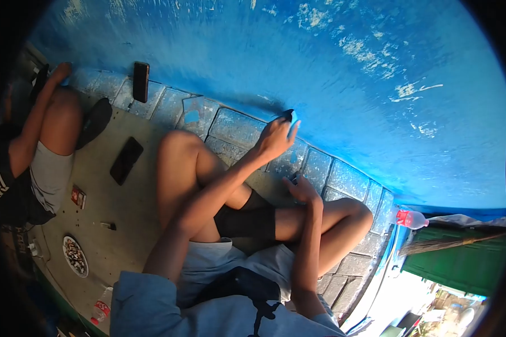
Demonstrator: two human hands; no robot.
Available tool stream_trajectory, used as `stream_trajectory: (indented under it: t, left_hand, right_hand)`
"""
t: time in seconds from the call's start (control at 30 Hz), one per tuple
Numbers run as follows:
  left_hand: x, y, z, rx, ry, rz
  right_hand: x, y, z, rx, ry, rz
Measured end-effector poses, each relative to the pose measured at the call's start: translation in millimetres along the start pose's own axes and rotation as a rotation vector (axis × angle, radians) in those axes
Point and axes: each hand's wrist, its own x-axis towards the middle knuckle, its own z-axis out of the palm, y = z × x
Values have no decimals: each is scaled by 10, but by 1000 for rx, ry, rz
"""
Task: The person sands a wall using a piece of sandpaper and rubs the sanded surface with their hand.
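My left hand (276,139) is raised against the blue wall (343,118), its fingers closed on a small dark piece (288,114) with light blue beside it; what it is cannot be made out. Low over the paving blocks (236,126), by my lower leg, my right hand (303,189) has its fingers bent round a small dark item (294,178) too small to name. The wall has pale, scraped-looking patches.
Two phones (141,82) (126,161) lie to the left. Another person (39,140) sits at the far left. Nearby are a red pack (78,197), a plate of butts (75,256) and a bottle (100,312). Another bottle (411,219) and a broom (450,243) are at right.
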Motion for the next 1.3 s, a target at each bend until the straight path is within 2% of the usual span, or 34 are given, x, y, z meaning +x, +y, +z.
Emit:
stream_trajectory:
  t: [0.07, 0.1, 0.2, 0.27, 0.33, 0.4, 0.47, 0.5, 0.53, 0.6, 0.67, 0.73, 0.77, 0.87, 0.9, 1.0, 1.03, 1.07, 1.13, 1.2, 1.27, 1.3]
  left_hand:
    - [119, 201, -117, -111, 61, 11]
    - [110, 56, -6, 36, 24, 1]
    - [-112, -229, 317, 114, -75, -61]
    - [-1, 143, 34, 9, -113, -153]
    - [89, 302, -178, -152, -62, -64]
    - [-32, -51, 91, -47, -34, -47]
    - [-95, -358, 365, 114, 79, 98]
    - [-105, -286, 352, 116, -68, -24]
    - [4, -58, 179, 101, -59, -30]
    - [163, 287, -179, -229, -36, -75]
    - [181, 249, -199, -208, -43, -79]
    - [88, -6, 21, 6, -51, -40]
    - [-16, -253, 298, 3, 17, 37]
    - [92, 94, -39, -157, 28, -28]
    - [159, 122, -87, -153, 85, 6]
    - [220, 104, -159, -52, -12, -24]
    - [128, -3, -23, 44, 81, 46]
    - [77, -138, 98, 38, 87, 59]
    - [2, -147, 50, -1, -134, -65]
    - [80, -36, 7, 24, -104, -74]
    - [249, 177, -180, -12, 73, 23]
    - [318, 220, -265, -76, 17, -10]
  right_hand:
    - [-12, -47, 37, 52, 25, -11]
    - [-9, -30, 123, 69, 15, -8]
    - [138, 27, 36, 74, -32, 19]
    - [38, 10, 47, 72, -12, -47]
    - [-3, -66, 3, 101, 16, -77]
    - [-27, -146, -53, 157, -106, 32]
    - [47, -78, 46, 121, -37, 8]
    - [67, -41, 80, 51, 29, -30]
    - [49, 22, 93, -15, 84, -59]
    - [23, 85, 90, -44, 74, -53]
    - [46, 19, 162, -33, 64, -59]
    - [48, -39, 25, 153, -85, 27]
    - [61, -12, 43, 89, -31, -18]
    - [56, 15, 51, 92, -46, 7]
    - [75, 3, 22, 94, -48, 1]
    - [-7, -22, 105, 149, -25, -20]
    - [16, -18, 106, 127, -10, -29]
    - [53, 2, 69, 98, 11, -37]
    - [89, 53, 128, 43, 57, -43]
    - [101, 80, 97, -9, 85, -60]
    - [12, -26, 19, 109, -67, 8]
    - [-6, -57, 31, 126, -68, 10]
